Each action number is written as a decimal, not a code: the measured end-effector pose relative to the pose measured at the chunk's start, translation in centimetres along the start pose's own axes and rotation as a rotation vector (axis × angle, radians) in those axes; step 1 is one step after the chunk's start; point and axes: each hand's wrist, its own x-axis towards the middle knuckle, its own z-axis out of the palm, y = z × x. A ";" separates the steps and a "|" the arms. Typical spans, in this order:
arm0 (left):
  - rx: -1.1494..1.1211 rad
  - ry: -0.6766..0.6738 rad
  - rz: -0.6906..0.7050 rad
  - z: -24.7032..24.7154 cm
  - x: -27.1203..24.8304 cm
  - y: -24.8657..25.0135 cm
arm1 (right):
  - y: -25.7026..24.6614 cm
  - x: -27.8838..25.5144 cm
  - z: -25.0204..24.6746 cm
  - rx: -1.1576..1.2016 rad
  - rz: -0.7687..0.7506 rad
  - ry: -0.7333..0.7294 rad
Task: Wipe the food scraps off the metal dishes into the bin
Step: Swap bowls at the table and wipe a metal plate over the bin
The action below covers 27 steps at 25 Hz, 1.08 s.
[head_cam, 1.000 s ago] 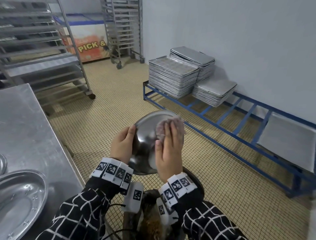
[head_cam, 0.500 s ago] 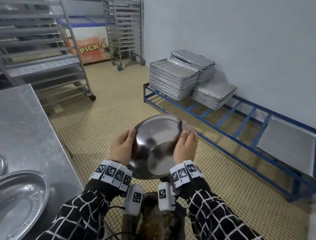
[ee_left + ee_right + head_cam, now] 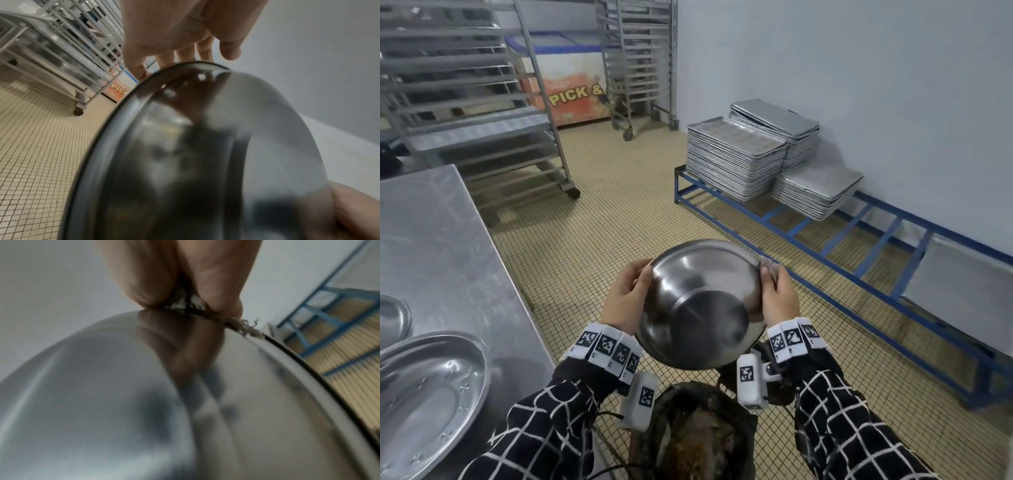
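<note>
Holding the metal dish by opposite rims w/ both hands, you've got it over the bin, underside facing you, prob so scraps drop in. Left hand curls round the left rim; right hand pinches the right rim plus a rag. Dish inside is hidden, so can't tell if it's clean; bin partly cut off.

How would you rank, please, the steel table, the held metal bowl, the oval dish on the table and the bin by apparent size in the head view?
1. Steel table, largest.
2. Metal bowl and oval dish: look alike, and the dish is cut off by the frame edge, so unranked.
3. Bin, partly hidden and cropped, so unsure.
</note>
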 end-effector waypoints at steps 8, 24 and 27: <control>0.290 -0.173 0.092 1.3 -0.6 0.7 | -2.6 1.2 1.4 -0.464 -0.510 -0.370; 0.037 0.089 0.097 1.6 -0.5 2.4 | 0.4 -1.7 3.7 0.063 -0.120 0.188; 0.021 0.119 0.086 1.3 -0.2 2.4 | 0.8 -2.7 3.5 0.029 -0.082 0.132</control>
